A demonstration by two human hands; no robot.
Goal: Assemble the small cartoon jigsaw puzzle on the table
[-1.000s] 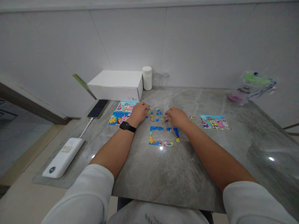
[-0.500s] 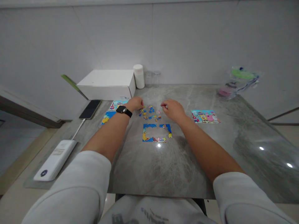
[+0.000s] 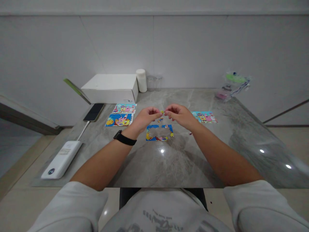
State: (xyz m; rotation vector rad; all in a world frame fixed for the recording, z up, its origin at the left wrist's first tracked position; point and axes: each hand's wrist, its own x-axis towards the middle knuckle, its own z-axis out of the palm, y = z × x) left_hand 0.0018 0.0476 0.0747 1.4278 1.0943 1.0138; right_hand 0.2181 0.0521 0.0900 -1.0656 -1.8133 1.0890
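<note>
A partly joined jigsaw puzzle lies on the table in front of me, its blue and yellow border laid around a bare centre. Above its far side, my left hand pinches a small yellow puzzle piece at the fingertips. My right hand is closed in a pinch close beside it; what its fingers hold, if anything, is too small to make out. Loose puzzle pieces show between the hands and the border, others being hidden behind the hands. One small dark piece lies by my right forearm.
Two picture cards, a blue one and a lighter one, lie left; another card lies right. A white box, white bottle and clear glasses stand behind. A phone is cabled to a power bank. A plastic bag sits far right.
Both hands have come together from either side of the loose pieces, and a yellow puzzle piece now shows at my left fingertips. The view has shifted slightly.
</note>
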